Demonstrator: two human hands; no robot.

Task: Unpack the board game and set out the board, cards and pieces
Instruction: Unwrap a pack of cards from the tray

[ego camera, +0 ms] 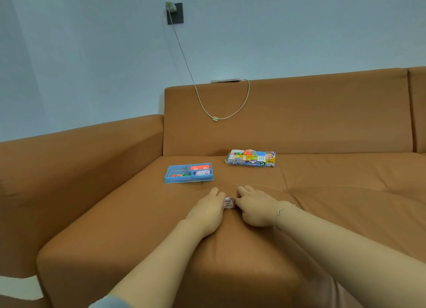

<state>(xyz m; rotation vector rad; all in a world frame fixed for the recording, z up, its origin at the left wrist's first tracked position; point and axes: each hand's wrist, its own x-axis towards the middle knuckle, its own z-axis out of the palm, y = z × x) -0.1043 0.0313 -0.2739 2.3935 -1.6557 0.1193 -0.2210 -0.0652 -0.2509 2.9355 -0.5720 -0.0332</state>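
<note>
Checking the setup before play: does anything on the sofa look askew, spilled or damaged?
Nothing spilled. The game box lies at an angle by the backrest, its left end looking open. The blue tray sits level with its contents inside. Both hands touch a small card stack.

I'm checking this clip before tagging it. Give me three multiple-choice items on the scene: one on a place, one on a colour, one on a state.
1. Where does the game box lie?
A. on the sofa seat near the backrest
B. on the floor
C. on the armrest

2. What colour is the tray with the pieces?
A. yellow
B. blue
C. black

3. What are the hands doing?
A. resting apart, holding nothing
B. lifting the tray
C. both touching a small stack of cards

Answers:
1 A, it sits on the sofa cushion just before the backrest.
2 B, its rim and walls are blue.
3 C, the left hand and right hand meet at the cards on either side.
</note>
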